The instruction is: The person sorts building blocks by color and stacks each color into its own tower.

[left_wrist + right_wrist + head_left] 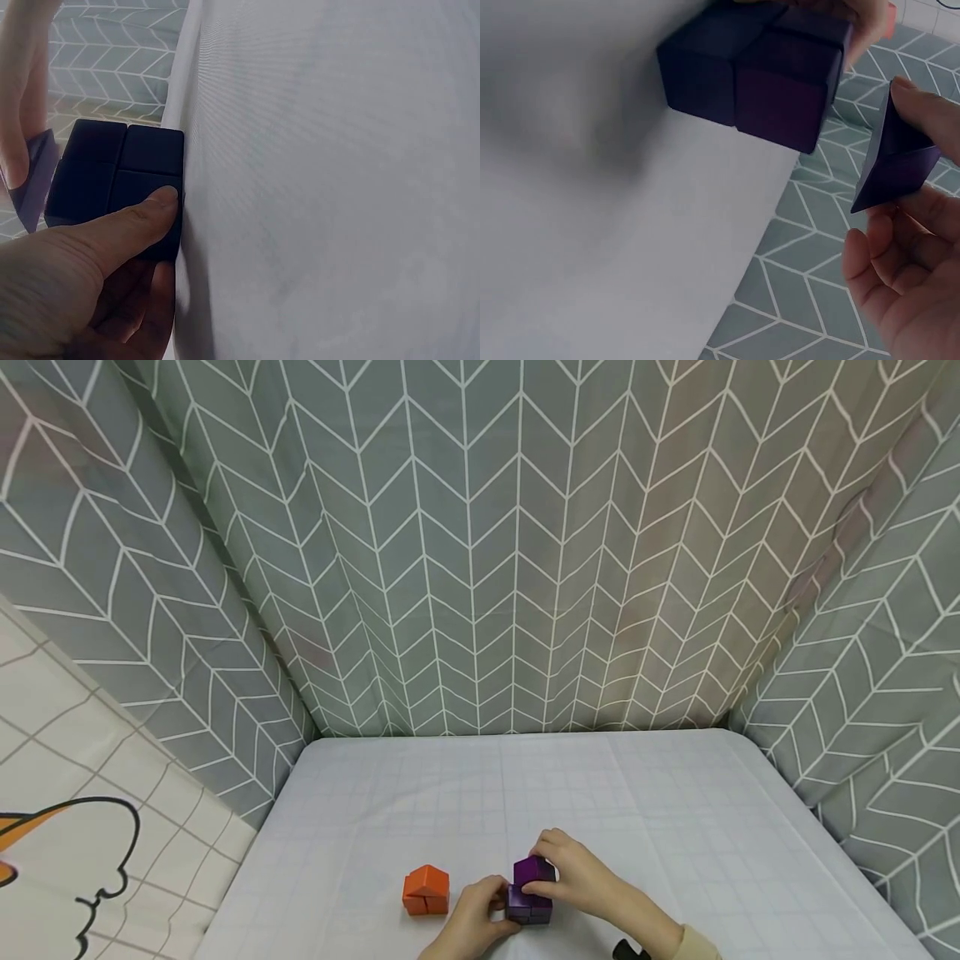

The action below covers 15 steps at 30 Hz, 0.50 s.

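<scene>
Our left hand (pixel 472 917) braces the purple block cluster (pixel 527 906) near the table's (pixel 675 810) front edge so it stays put; right hand (pixel 581 877) pinches a purple cube (pixel 534 870) just above it; orange block (pixel 426 891) sits left.

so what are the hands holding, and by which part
The right hand pinches a small purple piece by its sides; the left hand presses its thumb on the side of the purple cube block.

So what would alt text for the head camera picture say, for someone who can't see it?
Two hands work on purple blocks at the near edge of a pale gridded table: the left hand steadies the lower purple block while the right hand holds a purple piece on top. An orange block sits to their left, with grey chevron curtains behind.
</scene>
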Tool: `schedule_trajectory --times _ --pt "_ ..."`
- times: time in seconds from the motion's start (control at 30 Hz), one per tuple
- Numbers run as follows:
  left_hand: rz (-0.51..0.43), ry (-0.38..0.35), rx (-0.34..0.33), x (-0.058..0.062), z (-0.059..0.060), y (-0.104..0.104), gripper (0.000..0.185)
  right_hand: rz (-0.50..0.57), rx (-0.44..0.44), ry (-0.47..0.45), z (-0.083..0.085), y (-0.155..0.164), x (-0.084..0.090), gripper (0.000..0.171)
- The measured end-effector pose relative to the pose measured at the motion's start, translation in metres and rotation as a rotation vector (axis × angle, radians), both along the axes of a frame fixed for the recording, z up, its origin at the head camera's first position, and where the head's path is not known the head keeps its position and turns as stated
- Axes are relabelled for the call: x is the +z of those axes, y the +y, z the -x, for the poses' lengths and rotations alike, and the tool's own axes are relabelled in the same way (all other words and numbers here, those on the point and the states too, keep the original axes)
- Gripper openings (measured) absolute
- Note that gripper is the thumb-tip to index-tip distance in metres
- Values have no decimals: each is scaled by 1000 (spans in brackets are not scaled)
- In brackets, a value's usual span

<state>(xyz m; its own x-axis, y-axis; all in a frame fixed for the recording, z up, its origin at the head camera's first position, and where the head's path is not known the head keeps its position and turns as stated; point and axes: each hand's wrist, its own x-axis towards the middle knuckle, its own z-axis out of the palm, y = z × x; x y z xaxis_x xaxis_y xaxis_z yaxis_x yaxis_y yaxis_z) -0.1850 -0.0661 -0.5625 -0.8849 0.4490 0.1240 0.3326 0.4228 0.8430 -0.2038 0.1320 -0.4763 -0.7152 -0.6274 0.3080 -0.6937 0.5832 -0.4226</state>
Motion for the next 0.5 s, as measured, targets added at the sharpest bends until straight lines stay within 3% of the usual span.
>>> schedule_trajectory --times 0.3,0.5 --pt "19 9 7 1 1 0 31 40 76 45 -11 -2 -12 30" --pt "11 17 2 0 1 0 31 28 80 75 -12 -3 -20 32"
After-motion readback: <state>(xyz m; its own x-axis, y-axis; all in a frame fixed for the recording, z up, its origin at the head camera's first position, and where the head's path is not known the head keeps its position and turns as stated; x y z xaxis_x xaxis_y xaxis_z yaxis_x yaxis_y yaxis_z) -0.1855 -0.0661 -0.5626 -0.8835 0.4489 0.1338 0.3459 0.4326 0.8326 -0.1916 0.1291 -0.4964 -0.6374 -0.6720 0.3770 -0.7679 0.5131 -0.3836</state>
